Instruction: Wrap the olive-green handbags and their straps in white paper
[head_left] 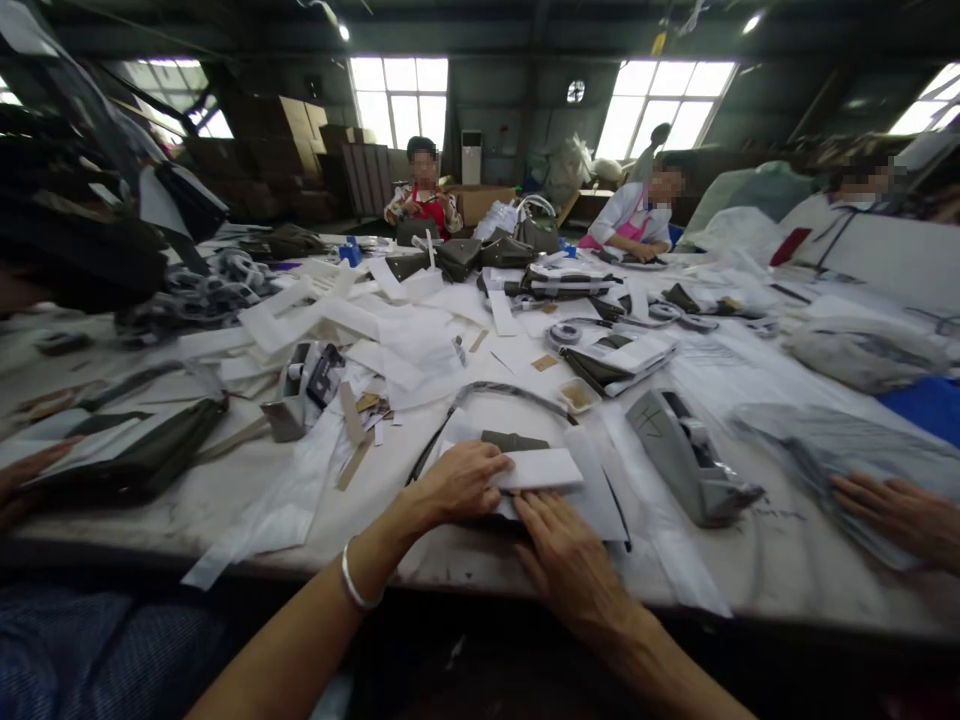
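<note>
My left hand (pixel 459 483) rests on a white folded sheet (pixel 541 468) that covers a dark olive bag (pixel 514 441) near the table's front edge. Its fingers curl over the sheet's left end. My right hand (pixel 564 553) lies flat just below, fingers stretched out and pressing on the white wrapping. A dark strap (pixel 487 389) loops out from the bag behind my hands. A silver bangle sits on my left wrist.
A grey tape dispenser (pixel 684 456) stands right of my hands. Another person's hand (pixel 896 512) rests on wrapped material at the right, and a hand (pixel 22 480) touches an olive bag (pixel 135 455) at the left. White paper sheets, bags and scraps cover the table (pixel 787 560). Three people sit at the far side.
</note>
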